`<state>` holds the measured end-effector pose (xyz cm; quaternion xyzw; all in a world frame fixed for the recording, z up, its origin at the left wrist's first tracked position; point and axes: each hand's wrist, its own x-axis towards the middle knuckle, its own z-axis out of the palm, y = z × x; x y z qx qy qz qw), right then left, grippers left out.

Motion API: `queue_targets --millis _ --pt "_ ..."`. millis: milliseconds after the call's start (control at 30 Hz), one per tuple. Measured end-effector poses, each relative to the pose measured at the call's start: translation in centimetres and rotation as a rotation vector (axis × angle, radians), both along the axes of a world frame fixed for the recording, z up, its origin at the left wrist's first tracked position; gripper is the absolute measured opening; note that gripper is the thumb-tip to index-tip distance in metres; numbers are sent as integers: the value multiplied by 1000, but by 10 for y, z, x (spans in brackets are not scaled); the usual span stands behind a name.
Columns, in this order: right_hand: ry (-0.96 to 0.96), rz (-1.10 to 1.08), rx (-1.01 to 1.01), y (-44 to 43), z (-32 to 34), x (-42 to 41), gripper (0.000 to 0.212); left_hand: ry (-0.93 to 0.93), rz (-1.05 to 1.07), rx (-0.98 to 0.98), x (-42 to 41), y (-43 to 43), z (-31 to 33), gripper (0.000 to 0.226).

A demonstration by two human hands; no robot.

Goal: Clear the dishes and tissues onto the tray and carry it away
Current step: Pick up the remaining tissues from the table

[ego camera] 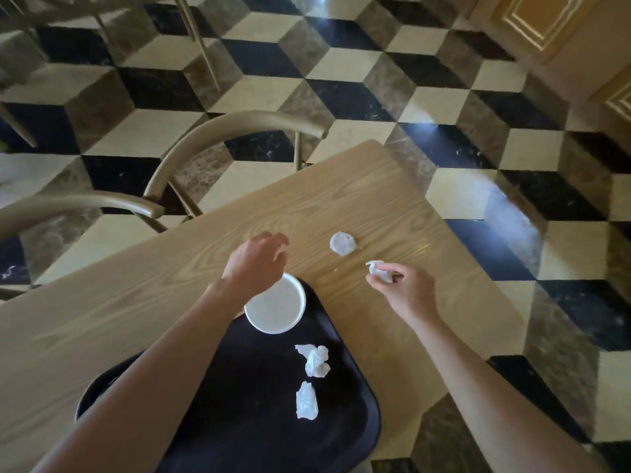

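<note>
A black tray [246, 414] lies on the wooden table [102, 322] right below me. A white bowl [278, 307] stands in the tray's far corner, and two crumpled tissues [316, 360] [306, 401] lie on the tray nearer to me. My left hand [256, 259] hovers over the bowl's far rim with loose fingers, holding nothing. My right hand [403, 288] pinches a small crumpled tissue [377, 269] just above the table, right of the tray. Another white tissue wad [342, 243] rests on the table beyond both hands.
Two curved-back chairs [218, 138] [85, 203] stand against the table's far left edge. The table corner [375, 145] points away from me, over a chequered tile floor. A wooden door [560, 25] is at the top right.
</note>
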<state>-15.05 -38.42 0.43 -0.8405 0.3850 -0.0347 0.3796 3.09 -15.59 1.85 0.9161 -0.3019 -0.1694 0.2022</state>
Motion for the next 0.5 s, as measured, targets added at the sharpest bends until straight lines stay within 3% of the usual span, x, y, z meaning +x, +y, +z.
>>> queue_targets --millis 200,367,500 --pt "18 47 -165 -44 -37 36 30 91 -133 238 37 -45 -64 56" --pt "-35 169 -338 -77 -67 69 24 -62 -217 381 59 -73 -105 69" --pt "-110 245 -402 -87 -83 87 27 -143 -218 371 62 -72 -121 68"
